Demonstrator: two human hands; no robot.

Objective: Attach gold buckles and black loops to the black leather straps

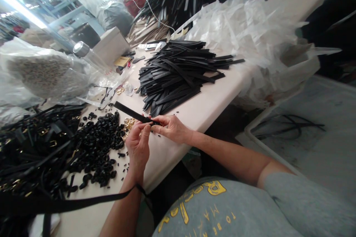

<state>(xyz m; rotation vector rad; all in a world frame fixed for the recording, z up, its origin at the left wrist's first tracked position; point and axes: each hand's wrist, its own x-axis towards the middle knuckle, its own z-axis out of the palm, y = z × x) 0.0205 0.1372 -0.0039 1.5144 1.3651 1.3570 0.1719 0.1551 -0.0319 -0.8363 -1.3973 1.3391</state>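
Above the front edge of the table, my left hand (139,137) and my right hand (171,129) meet at one end of a black strap (129,111). Both hands are closed on it, thumbs and fingertips pinching near its right end. The strap's free end sticks out up and to the left. A bit of gold shows at my right fingertips, too small to make out. Beneath and beside my left hand lie gold buckles (129,123). Left of them spreads a heap of small black loops (104,144). A pile of black straps (178,74) lies just beyond my hands.
Black straps with gold buckles (41,144) cover the table's left side. Clear plastic bags (230,26) lie at the right edge, above a white bin (303,133). A clear bottle (91,57), a filled plastic bag (41,70) and a red basket (137,0) stand further back.
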